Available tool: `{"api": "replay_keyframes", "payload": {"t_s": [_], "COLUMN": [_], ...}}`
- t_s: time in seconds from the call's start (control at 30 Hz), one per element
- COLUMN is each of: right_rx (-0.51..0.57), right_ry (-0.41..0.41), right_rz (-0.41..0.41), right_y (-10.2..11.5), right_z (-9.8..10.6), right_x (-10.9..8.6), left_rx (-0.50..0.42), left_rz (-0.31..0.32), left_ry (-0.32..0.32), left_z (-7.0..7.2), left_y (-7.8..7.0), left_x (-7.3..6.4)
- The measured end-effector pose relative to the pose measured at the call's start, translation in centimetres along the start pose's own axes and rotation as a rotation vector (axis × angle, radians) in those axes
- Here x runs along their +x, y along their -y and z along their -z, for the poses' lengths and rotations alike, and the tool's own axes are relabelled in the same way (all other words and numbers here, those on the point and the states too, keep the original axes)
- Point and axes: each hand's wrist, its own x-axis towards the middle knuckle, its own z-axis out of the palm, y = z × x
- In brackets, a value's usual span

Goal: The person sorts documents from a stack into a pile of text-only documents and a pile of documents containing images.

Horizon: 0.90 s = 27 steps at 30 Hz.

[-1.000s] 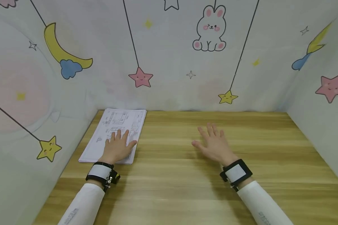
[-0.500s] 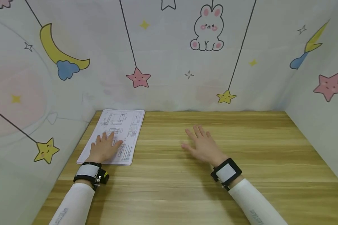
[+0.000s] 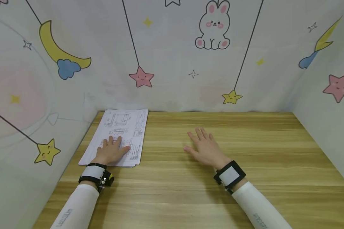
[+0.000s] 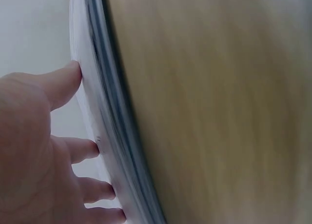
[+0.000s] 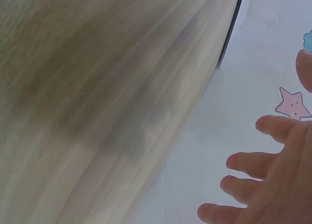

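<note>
A stack of white paper sheets (image 3: 103, 149) printed with technical line drawings lies at the back left of the wooden table. My left hand (image 3: 110, 152) rests on its lower part with fingers spread. In the left wrist view, the fingertips (image 4: 105, 190) and thumb press on the top of the sheets (image 4: 87, 87), whose layered edge shows beside them. At the stack's lower right corner, the upper paper sits slightly askew over the sheets beneath. My right hand (image 3: 207, 151) hovers over the table right of the stack, palm down, fingers spread, holding nothing.
The wooden table (image 3: 172, 190) runs back to a white cloth wall (image 3: 172, 47) printed with stars, a moon and a rabbit. Side walls close in on the left and right. Each wrist wears a strapped camera band (image 3: 230, 176).
My left hand first shifted left over the stack, then slightly right, and the upper paper's right edge slid out a little. The right hand moved left, then stayed.
</note>
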Motion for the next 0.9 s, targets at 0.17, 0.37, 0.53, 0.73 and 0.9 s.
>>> {"api": "replay_keyframes", "payload": {"t_s": [0.17, 0.37, 0.53, 0.73, 0.9], "right_rx": [-0.007, -0.001, -0.003, 0.005, 0.0], "right_ry": [0.0, -0.007, -0.019, -0.003, 0.002], "right_rz": [-0.006, 0.003, -0.006, 0.012, 0.016], "right_y": [-0.1, -0.2, -0.4, -0.2, -0.1], "right_z": [0.1, 0.1, 0.2, 0.2, 0.2], "right_x": [0.0, -0.1, -0.3, -0.2, -0.1], "left_rx": [0.01, 0.02, -0.004, -0.026, -0.047], "left_rz": [-0.007, -0.037, -0.065, -0.012, 0.016], "left_ry": [0.001, -0.002, -0.009, 0.019, 0.035], "left_z": [-0.4, -0.2, 1.1, 3.3, 4.2], "left_y": [-1.4, -2.3, -1.5, 1.1, 3.6], "left_x": [0.1, -0.3, -0.2, -0.1, 0.0]}}
